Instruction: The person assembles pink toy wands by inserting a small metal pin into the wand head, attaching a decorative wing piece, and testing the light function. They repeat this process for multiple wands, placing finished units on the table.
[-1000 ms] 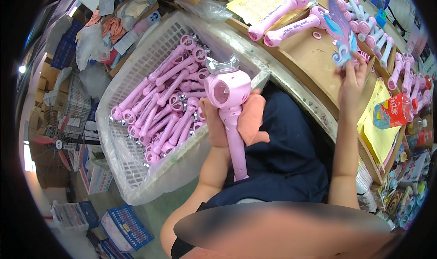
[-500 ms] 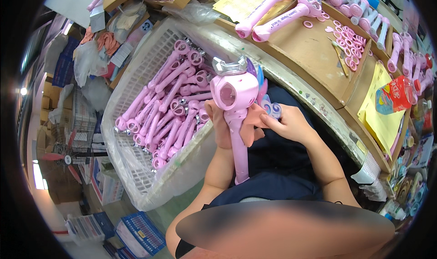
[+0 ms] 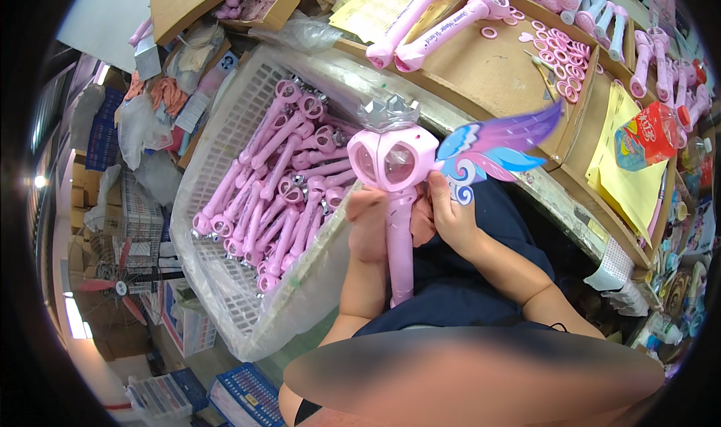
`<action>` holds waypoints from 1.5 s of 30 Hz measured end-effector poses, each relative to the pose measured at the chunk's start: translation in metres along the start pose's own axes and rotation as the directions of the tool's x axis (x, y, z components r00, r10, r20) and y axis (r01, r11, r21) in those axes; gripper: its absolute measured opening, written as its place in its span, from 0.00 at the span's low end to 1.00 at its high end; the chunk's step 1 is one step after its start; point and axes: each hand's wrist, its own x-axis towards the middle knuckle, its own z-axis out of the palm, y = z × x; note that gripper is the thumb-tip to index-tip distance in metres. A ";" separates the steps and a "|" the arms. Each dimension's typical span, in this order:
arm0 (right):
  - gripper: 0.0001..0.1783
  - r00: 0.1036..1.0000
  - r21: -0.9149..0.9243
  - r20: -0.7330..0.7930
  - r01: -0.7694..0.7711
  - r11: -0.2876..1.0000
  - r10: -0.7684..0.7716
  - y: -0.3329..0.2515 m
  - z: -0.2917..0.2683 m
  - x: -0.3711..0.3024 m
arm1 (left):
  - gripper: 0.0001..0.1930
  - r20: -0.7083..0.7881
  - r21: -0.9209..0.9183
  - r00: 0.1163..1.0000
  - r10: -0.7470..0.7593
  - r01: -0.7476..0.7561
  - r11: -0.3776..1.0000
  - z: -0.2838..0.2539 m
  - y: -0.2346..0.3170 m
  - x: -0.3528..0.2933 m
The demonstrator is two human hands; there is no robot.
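Note:
A pink toy wand point(image 3: 400, 250) stands upright before me, its round windowed head topped by a silver crown point(image 3: 388, 114). My left hand point(image 3: 368, 234) is closed round the wand just under the head, with a salmon-coloured cloth point(image 3: 423, 223) bunched between hand and handle. From the head's right side spreads a purple, blue and pink wing point(image 3: 499, 145). My right hand point(image 3: 455, 218) pinches the wing's base, close against the head. Whether the wing is fastened there, I cannot tell. The handle's lower end rests by my dark blue clothing.
At left, a white plastic-lined basket point(image 3: 218, 96) holds many pink wands. Across the bench, a cardboard tray point(image 3: 481, 63) carries pink rings, a brush and two wands. Yellow paper point(image 3: 619, 175) and a red-labelled bottle point(image 3: 647, 135) lie at right. A fan point(image 3: 120, 286) stands at far left.
The wand's head has turned, so two windows now face me. The wing has swung into full view on the right, and my right hand has moved in to its base.

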 end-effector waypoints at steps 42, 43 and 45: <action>0.33 0.771 -0.260 0.585 -0.115 0.959 0.251 0.031 -0.024 -0.038 | 0.07 0.037 0.799 0.933 0.357 -0.242 0.551 -0.006 0.027 0.023; 0.33 0.648 -0.354 0.520 -0.429 0.831 0.556 0.035 -0.016 -0.050 | 0.07 0.087 0.831 0.932 0.353 -0.263 0.490 -0.005 0.027 0.023; 0.30 0.730 -0.484 0.331 -0.412 0.772 0.598 0.041 -0.009 -0.059 | 0.08 0.144 0.867 0.928 0.343 -0.285 0.408 -0.002 0.024 0.023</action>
